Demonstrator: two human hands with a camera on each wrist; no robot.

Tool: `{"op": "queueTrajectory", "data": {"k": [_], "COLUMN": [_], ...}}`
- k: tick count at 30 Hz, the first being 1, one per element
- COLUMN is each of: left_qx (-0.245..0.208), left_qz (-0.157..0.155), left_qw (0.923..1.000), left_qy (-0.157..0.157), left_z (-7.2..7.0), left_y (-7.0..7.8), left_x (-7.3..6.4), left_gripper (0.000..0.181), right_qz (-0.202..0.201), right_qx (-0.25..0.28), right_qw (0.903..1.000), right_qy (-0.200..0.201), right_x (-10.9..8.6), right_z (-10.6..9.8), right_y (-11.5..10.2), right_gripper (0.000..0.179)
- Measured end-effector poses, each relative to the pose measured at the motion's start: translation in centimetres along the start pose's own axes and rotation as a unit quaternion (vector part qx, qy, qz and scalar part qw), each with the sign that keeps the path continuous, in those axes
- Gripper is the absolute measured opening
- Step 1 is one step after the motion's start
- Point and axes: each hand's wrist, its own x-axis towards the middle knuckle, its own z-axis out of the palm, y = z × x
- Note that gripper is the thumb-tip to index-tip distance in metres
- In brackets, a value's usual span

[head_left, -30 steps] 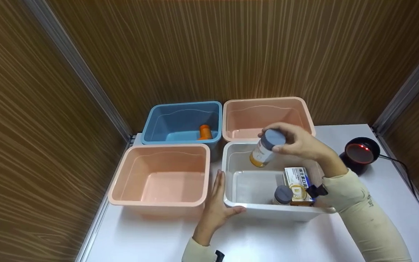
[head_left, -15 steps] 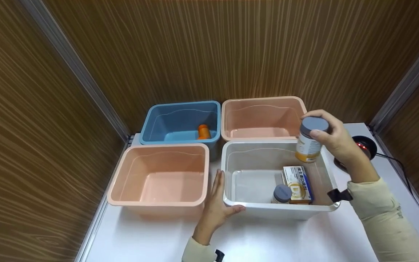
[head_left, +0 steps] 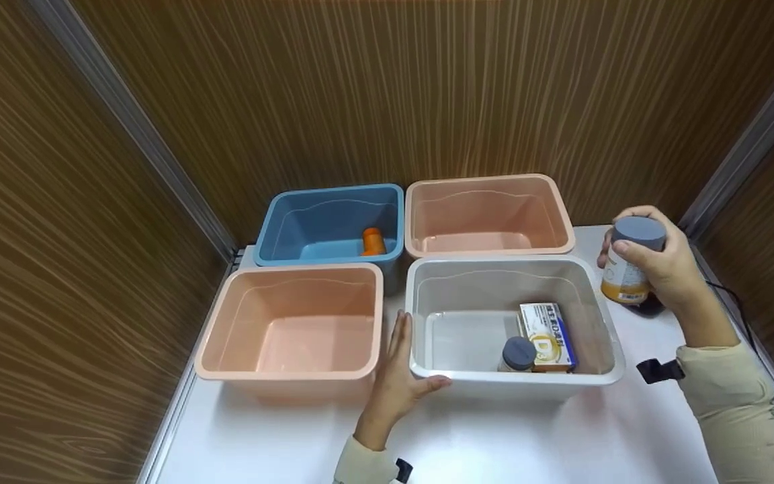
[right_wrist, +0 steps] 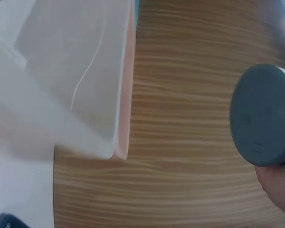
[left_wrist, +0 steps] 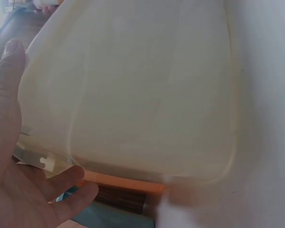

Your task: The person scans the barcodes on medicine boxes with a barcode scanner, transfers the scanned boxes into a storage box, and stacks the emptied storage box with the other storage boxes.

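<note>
My right hand grips a supplement bottle with a grey lid, a white label and a yellow base. The bottle is held up to the right of the white bin, over a black scanner that is mostly hidden. In the right wrist view the round grey lid faces the camera. My left hand, fingers extended and thumb spread, touches the white bin's front left corner. Inside that bin a second grey-lidded bottle stands beside a white and blue vitamin box.
A blue bin at the back left holds an orange bottle and another orange thing, partly hidden. One pink bin stands behind the white bin, another pink bin to its left. A cable runs along the table's right side.
My right hand has carried the bottle rightward from above the white bin to over the scanner, now mostly covered. The left hand has stayed at the bin's corner.
</note>
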Motion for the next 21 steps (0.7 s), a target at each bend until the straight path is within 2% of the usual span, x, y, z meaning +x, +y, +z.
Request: {"op": "queueTrajectory", "data": {"k": [3, 6, 9, 14, 21], "left_qx": [0.002, 0.003, 0.003, -0.005, -0.004], "left_qz": [0.002, 0.004, 0.010, 0.018, 0.013], "left_qw": [1.0000, 1.0000, 0.9999, 0.9998, 0.9999], "left_qy": [0.000, 0.001, 0.004, 0.004, 0.004], "left_z": [0.0, 0.0, 0.0, 0.3, 0.0], "left_y": [-0.1, -0.1, -0.2, -0.2, -0.2], "left_x": [0.0, 0.0, 0.1, 0.1, 0.1], "left_gripper": [0.129, 0.129, 0.130, 0.130, 0.131], "right_qz": [0.014, 0.010, -0.034, -0.123, -0.155], "right_qx": [-0.036, -0.048, -0.012, 0.034, 0.015], "right_qw": [0.9992, 0.9986, 0.9974, 0.9837, 0.9696], "right_qy": [0.010, 0.023, 0.062, 0.126, 0.189], "right_x": [-0.4, -0.6, -0.7, -0.6, -1.0], "right_z": [-0.5, -1.0, -1.3, -2.2, -2.9], "right_y": [-0.1, 0.1, 0.7, 1.3, 1.6], "right_gripper": [0.025, 0.023, 0.023, 0.022, 0.027]}}
